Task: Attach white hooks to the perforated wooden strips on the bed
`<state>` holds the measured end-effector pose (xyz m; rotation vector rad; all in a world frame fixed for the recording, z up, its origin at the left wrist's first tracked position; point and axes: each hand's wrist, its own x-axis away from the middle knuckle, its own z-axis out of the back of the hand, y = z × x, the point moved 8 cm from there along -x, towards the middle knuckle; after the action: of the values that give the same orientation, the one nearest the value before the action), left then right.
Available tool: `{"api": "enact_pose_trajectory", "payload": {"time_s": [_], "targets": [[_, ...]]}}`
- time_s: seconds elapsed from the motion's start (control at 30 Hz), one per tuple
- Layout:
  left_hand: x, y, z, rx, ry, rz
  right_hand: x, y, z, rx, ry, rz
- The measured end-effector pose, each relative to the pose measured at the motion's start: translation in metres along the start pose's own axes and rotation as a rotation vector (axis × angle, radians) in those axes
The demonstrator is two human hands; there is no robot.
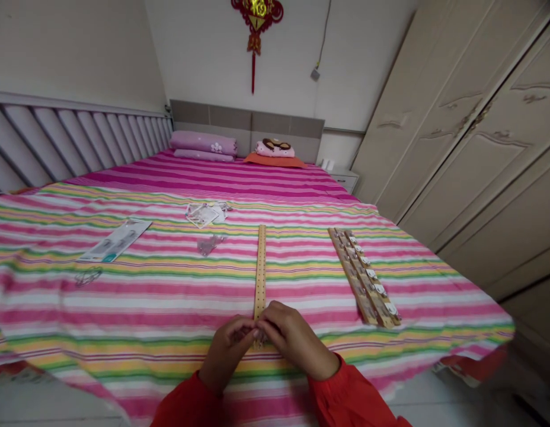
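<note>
Perforated wooden strip [259, 273]: near end is pinched by the closed fingers of the left hand [228, 350] and right hand [295, 339], kept straight on the striped bedspread [124, 314].

Your left hand [226, 356] and right hand [295, 338] hide the near end of the perforated wooden strip [259, 267]. Contents of the clear packet [202, 214] are too small to tell.

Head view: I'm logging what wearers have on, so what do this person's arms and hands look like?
Both arms are in loose red long sleeves: the left sleeve and the right sleeve end at the wrists. The left hand and right hand are bare, without gloves.
</note>
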<state>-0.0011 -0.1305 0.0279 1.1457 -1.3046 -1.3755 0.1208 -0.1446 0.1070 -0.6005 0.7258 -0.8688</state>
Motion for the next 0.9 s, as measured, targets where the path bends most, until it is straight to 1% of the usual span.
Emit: {"api": "enact_pose_trajectory", "payload": {"time_s": [0.03, 0.1, 0.2, 0.23, 0.3, 0.47, 0.6, 0.9], "targets": [[0.000, -0.001, -0.001, 0.018, -0.011, 0.009, 0.000, 0.004, 0.001, -0.065, 0.035, -0.022], [0.001, -0.005, -0.002, 0.081, -0.006, 0.058, 0.002, 0.021, 0.002, -0.251, 0.146, -0.117], [0.001, -0.011, 0.003, 0.183, 0.082, 0.164, 0.011, 0.054, -0.003, -0.593, 0.289, -0.307], [0.000, -0.013, 0.006, 0.207, 0.121, 0.194, 0.014, 0.062, -0.008, -0.683, 0.307, -0.354], [-0.003, -0.014, 0.010, 0.237, 0.169, 0.238, 0.017, 0.072, -0.018, -0.794, 0.308, -0.413], [-0.014, -0.018, 0.004, 0.241, 0.143, 0.305, 0.016, 0.082, -0.032, -0.886, 0.334, -0.485], [-0.018, -0.028, 0.007, 0.231, 0.223, 0.349, 0.018, 0.089, -0.036, -0.886, 0.401, -0.545], [-0.019, -0.024, 0.005, 0.121, 0.234, 0.258, 0.030, 0.102, -0.050, -0.890, 0.474, -0.603]]}}
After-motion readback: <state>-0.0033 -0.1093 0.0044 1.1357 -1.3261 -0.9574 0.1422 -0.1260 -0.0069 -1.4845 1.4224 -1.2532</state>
